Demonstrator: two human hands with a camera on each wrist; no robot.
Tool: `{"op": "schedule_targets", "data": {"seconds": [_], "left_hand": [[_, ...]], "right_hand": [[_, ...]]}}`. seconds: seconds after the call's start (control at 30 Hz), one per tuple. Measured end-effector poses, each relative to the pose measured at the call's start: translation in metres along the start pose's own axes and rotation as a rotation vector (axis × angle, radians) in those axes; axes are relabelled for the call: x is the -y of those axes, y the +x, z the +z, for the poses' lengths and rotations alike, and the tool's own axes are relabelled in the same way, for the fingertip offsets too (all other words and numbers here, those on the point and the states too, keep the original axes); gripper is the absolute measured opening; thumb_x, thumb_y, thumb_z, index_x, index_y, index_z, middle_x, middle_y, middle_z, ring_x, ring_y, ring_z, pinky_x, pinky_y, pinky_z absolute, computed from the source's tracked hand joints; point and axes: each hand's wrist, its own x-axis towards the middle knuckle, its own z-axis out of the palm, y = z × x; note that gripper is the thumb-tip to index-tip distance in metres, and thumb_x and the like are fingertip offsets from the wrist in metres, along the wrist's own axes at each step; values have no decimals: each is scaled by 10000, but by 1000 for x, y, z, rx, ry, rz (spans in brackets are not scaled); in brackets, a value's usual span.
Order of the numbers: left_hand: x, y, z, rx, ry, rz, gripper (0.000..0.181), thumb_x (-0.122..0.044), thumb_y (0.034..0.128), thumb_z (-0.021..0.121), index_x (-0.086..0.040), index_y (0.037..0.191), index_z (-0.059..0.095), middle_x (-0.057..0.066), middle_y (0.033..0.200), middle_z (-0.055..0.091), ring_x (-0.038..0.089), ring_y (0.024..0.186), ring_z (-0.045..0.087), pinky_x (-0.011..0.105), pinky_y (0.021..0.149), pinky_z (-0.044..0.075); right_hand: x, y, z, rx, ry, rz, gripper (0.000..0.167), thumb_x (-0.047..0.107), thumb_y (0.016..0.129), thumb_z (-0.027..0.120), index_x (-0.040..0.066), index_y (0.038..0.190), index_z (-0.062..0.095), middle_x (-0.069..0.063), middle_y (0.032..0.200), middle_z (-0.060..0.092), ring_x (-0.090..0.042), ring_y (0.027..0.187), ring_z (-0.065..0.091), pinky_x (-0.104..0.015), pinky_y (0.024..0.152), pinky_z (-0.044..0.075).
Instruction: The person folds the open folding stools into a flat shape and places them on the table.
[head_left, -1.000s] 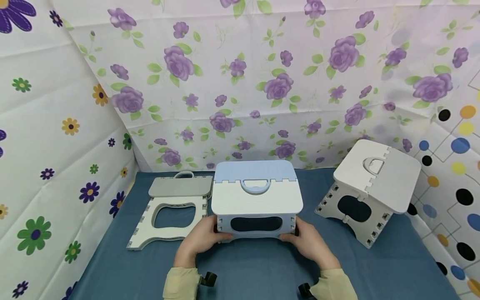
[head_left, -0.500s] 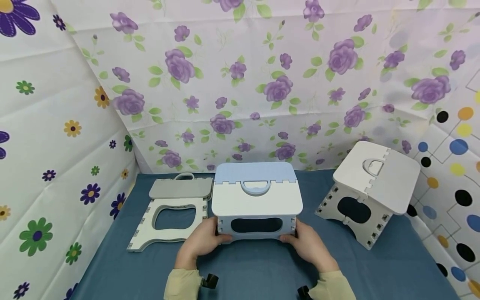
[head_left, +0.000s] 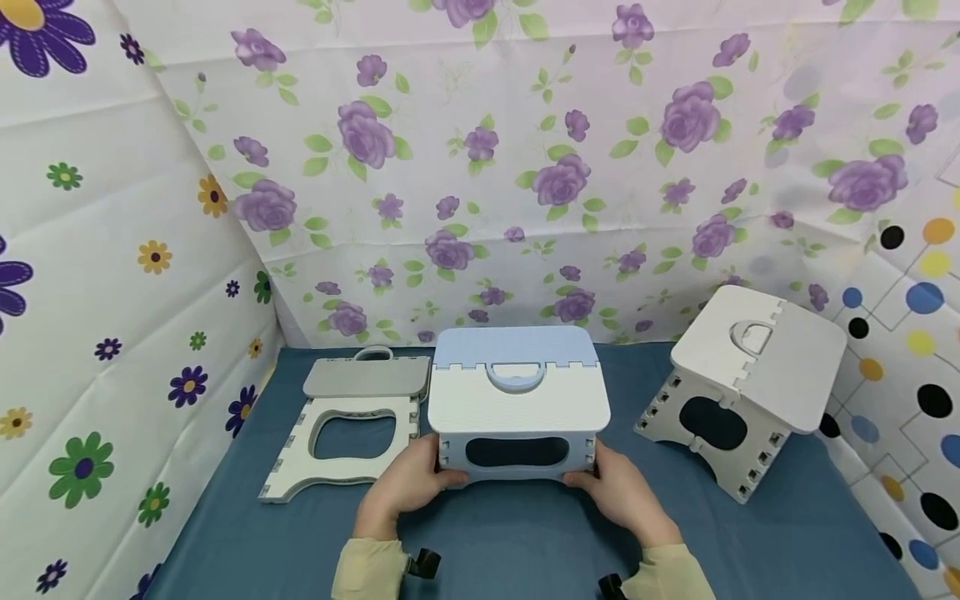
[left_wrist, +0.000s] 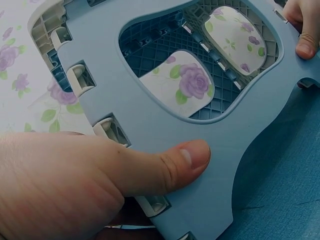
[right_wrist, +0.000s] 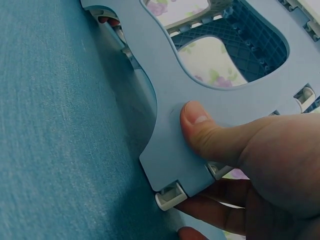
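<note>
A blue and white folding stool (head_left: 517, 400) stands unfolded in the middle of the cloth-covered table, its blue handle on top. My left hand (head_left: 408, 479) grips its left leg; in the left wrist view the thumb (left_wrist: 185, 162) lies flat on the blue front panel (left_wrist: 165, 142). At the other side my right hand (head_left: 618, 487) holds the right leg. The right wrist view has that thumb (right_wrist: 200, 122) on the panel's face and the fingers (right_wrist: 215, 200) curled behind the leg's edge, near the foot.
A grey and white folding stool (head_left: 337, 450) lies flat on the left. To the right another white-grey stool (head_left: 757, 367) stands unfolded at an angle. Flowered cloth (head_left: 465, 167) hangs behind the blue table cloth (head_left: 510, 542).
The whole head view has shifted slightly. Both hands keep the same hold on the blue and white stool, which has not visibly moved on the table.
</note>
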Motion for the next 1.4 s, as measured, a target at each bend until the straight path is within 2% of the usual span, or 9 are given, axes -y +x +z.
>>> {"op": "schedule_targets", "data": {"seconds": [0.23, 0.47, 0.73, 1.0, 1.4], "left_hand": [[2, 2, 0, -11, 9, 14, 588, -218, 941, 866, -53, 1439, 600, 70, 1202, 737, 235, 1067, 728, 458, 872, 591], [5, 0, 4, -8, 14, 11, 611, -235, 958, 848, -85, 1482, 571, 43, 1226, 735, 213, 1093, 723, 440, 894, 590], [2, 0, 2, -20, 14, 21, 622, -221, 959, 845, -60, 1491, 566, 91, 1262, 724, 259, 1110, 723, 460, 904, 590], [0, -2, 2, -19, 24, 10, 629, -254, 954, 852, -81, 1491, 573, 53, 1190, 749, 223, 1046, 736, 454, 862, 593], [1, 0, 1, -19, 34, 17, 594, -248, 959, 846, -65, 1464, 593, 80, 1237, 742, 244, 1090, 733, 451, 890, 597]], "right_hand": [[3, 2, -2, -3, -3, -2, 542, 274, 945, 844, 154, 1422, 616, -80, 1254, 744, -290, 1140, 713, -561, 932, 552], [-2, -1, 2, 6, 0, 29, 499, 289, 941, 850, 163, 1379, 645, -71, 1255, 746, -277, 1132, 715, -566, 944, 551], [1, 1, 1, -1, 7, 19, 553, 274, 947, 845, 145, 1436, 621, -98, 1281, 739, -301, 1153, 710, -575, 956, 547], [0, 2, 1, 7, 1, 26, 530, 290, 945, 847, 147, 1410, 637, -98, 1284, 738, -309, 1171, 705, -580, 966, 541], [-1, 4, 0, 14, 5, 35, 545, 301, 943, 848, 146, 1418, 630, -113, 1314, 726, -315, 1196, 694, -588, 979, 532]]}}
